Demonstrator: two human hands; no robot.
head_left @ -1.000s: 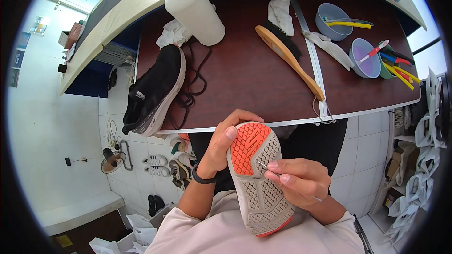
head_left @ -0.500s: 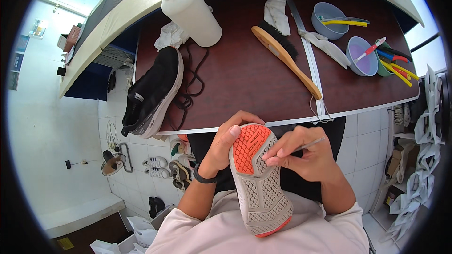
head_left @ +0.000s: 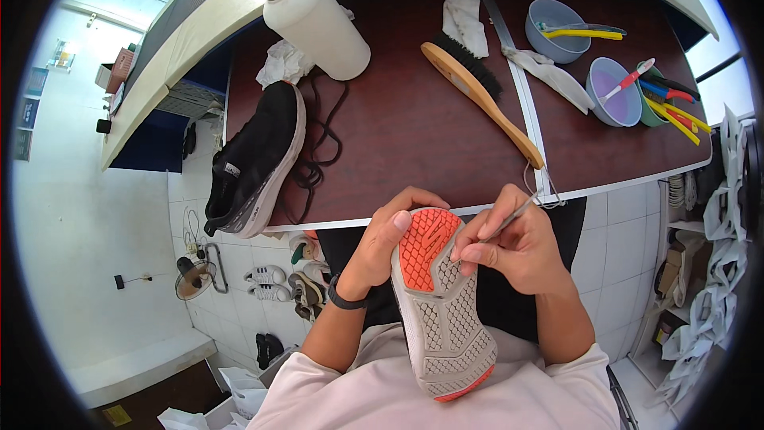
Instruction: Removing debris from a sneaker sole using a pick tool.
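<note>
A shoe (head_left: 446, 326) is held sole up over my lap, showing a pale tread with orange patches. My left hand (head_left: 380, 248) grips its upper left side, thumb beside the orange patch. My right hand (head_left: 509, 247) is closed on a thin metal tool (head_left: 520, 212), with fingertips at the tread on the upper right of the sole; the tool's working tip is hidden. Beyond them on the dark red tabletop (head_left: 382, 159) lie a black sneaker (head_left: 255, 155) with loose laces (head_left: 322, 135) and a wooden brush (head_left: 477, 99) with dark bristles.
A white bottle (head_left: 316, 26) and crumpled cloth stand back left; white cloths (head_left: 464, 20) lie centre back. At right are bowls (head_left: 557, 30) with brushes and tools. A fan (head_left: 191, 275) and shoes (head_left: 269, 283) are on the floor; shelves with white bags stand far right.
My right hand has risen and turned, so the tool's handle now points up to the right instead of down. My left hand and the held shoe are nearly where they were.
</note>
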